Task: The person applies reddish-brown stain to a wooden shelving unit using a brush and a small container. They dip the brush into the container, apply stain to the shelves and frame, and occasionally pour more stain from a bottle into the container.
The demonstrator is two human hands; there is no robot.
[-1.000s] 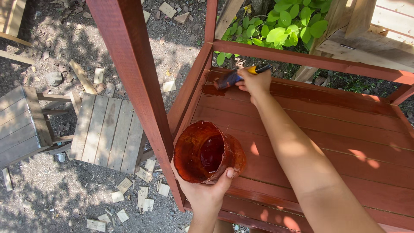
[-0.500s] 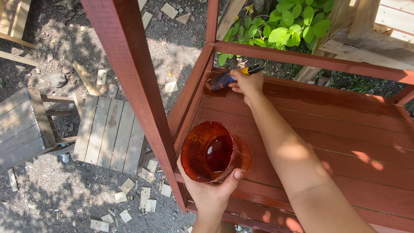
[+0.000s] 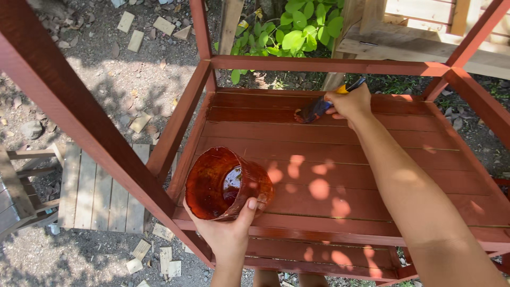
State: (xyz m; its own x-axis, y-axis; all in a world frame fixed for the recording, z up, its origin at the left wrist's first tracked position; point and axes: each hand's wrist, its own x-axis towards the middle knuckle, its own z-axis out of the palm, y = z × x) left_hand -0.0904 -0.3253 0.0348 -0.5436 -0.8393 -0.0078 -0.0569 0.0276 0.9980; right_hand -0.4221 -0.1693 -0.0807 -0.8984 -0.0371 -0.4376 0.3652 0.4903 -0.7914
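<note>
Far left of frame: bare gravel ground [image 3: 106,74] strewn with small pale wood offcuts [image 3: 139,123]; lower left, an unpainted slatted panel [image 3: 95,191] lying flat, with part of a weathered wooden frame [image 3: 16,186] at the edge. Running diagonally from upper left to lower centre: a red-brown stained post [image 3: 79,122] of the wooden stand, close to the camera and cutting off the view of the ground behind it.

Lower centre: left hand [image 3: 226,234], fingers wrapped under and thumb pressed on the rim, grasping a stain-coated translucent container [image 3: 226,183], tilted with its mouth toward the camera and dark liquid pooled inside. Held above the near left corner of the slatted shelf [image 3: 329,165], just inside the left side rail [image 3: 180,122]; little room between container, post and rail.

Centre: shelf slats stained red-brown, dappled with sunlight, bounded by a back rail [image 3: 319,65] above and a front edge below; middle of the shelf open and unobstructed.

Upper centre right: right hand [image 3: 351,103], fingers clenched around the handle of a paintbrush [image 3: 319,108], bristles touching a slat near the back of the shelf. Forearm extending diagonally to the lower right corner.

Top centre: green leafy plant [image 3: 287,32] behind the back rail. Upper right: unpainted timber boards [image 3: 419,45] and a further stained post [image 3: 478,34].
</note>
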